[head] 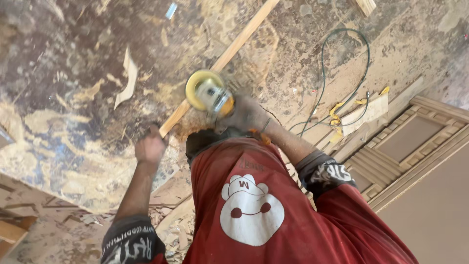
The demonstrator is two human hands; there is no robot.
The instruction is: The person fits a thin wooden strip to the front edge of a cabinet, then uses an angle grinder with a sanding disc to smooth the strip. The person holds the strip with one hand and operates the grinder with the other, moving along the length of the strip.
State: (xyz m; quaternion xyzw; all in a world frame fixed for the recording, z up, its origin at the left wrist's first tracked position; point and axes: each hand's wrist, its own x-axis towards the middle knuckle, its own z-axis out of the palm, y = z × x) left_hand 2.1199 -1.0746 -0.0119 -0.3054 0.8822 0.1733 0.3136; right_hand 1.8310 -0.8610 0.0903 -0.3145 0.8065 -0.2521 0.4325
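Observation:
My right hand (246, 115) grips a yellow power sander (207, 93), whose round yellow disc sits against a long thin wooden strip (234, 44). The strip runs diagonally from the near left to the far right over a dusty, stained floor. My left hand (150, 145) is closed on the near end of the strip, holding it down. My red shirt with a white printed figure fills the lower middle of the view and hides what lies under me.
A dark green cable (342, 63) loops over the floor to the right. A carved wooden door panel (420, 132) lies at the right edge. Yellow tape scraps (337, 115) and a pale board lie beside it. Wood offcuts and shavings (171, 230) are piled near left.

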